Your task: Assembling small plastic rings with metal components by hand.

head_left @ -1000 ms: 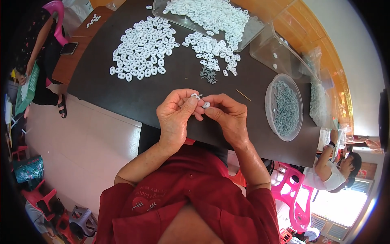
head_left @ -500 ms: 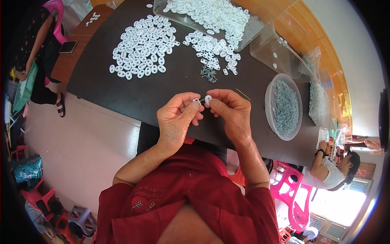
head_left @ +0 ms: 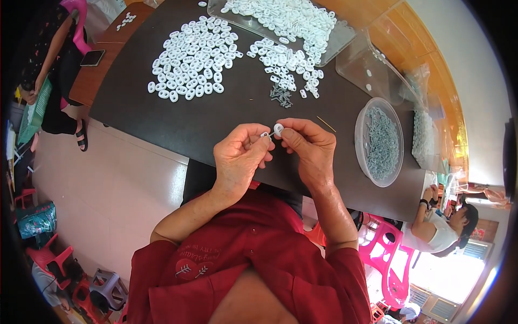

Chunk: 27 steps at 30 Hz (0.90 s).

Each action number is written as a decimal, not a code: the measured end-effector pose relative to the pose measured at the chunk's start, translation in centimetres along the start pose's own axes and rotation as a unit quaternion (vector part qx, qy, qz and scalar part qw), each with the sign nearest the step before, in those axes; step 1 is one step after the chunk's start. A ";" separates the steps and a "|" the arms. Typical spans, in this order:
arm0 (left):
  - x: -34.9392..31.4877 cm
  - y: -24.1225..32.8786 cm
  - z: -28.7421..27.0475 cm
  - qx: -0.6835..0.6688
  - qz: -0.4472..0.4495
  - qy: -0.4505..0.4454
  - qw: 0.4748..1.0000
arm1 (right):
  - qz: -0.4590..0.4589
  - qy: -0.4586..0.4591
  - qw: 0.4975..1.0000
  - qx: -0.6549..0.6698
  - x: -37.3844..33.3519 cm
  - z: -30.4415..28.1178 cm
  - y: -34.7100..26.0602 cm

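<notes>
Above the near edge of the table, my left hand [head_left: 237, 159] pinches a small white plastic piece [head_left: 264, 135] between thumb and fingers. My right hand [head_left: 310, 151] grips a white oval plastic piece [head_left: 278, 128] with holes, close beside the first. A thin grey screw-like part bridges the gap between the two white pieces; its ends are hidden. Beyond my hands lies a small heap of grey screw-like parts [head_left: 281, 97]. Loose white pieces [head_left: 278, 59] are scattered behind that heap, and many white ovals [head_left: 191, 59] cover the table to the left.
A clear tray [head_left: 237, 20] of white pieces sits at the far side, with a clear bin [head_left: 356, 65] beside it. At right stands a round tub [head_left: 359, 156] of grey parts near a thin brown stick [head_left: 326, 124]. People are seated left and right.
Both hands have shifted slightly right relative to the picture, still holding the two white pieces close together. The table's contents appear shifted slightly right too.
</notes>
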<state>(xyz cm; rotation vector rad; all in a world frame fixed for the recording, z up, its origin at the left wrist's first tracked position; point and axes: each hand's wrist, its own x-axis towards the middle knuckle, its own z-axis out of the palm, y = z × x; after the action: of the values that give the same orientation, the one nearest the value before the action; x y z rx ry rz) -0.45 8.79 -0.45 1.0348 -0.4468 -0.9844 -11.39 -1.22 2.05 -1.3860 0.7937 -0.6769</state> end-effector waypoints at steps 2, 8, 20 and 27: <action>0.0 -0.1 0.0 -0.001 0.000 0.002 1.000 | -0.001 0.002 1.000 0.002 0.0 0.1 0.0; -0.2 0.0 0.0 0.013 -0.007 0.010 1.000 | -0.023 0.009 1.000 -0.013 -0.1 0.4 0.3; -0.4 0.2 0.0 0.040 -0.002 0.018 0.999 | -0.051 0.017 0.998 -0.029 -0.5 1.0 0.1; -0.3 -1.0 -0.4 0.003 0.056 -0.011 0.998 | -0.065 0.000 0.997 -0.032 -0.8 1.4 0.5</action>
<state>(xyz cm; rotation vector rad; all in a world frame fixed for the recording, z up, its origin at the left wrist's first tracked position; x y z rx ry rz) -0.75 9.05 -1.46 0.9956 -0.5197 -0.8960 -10.74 0.29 1.60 -1.5047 0.7347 -0.7572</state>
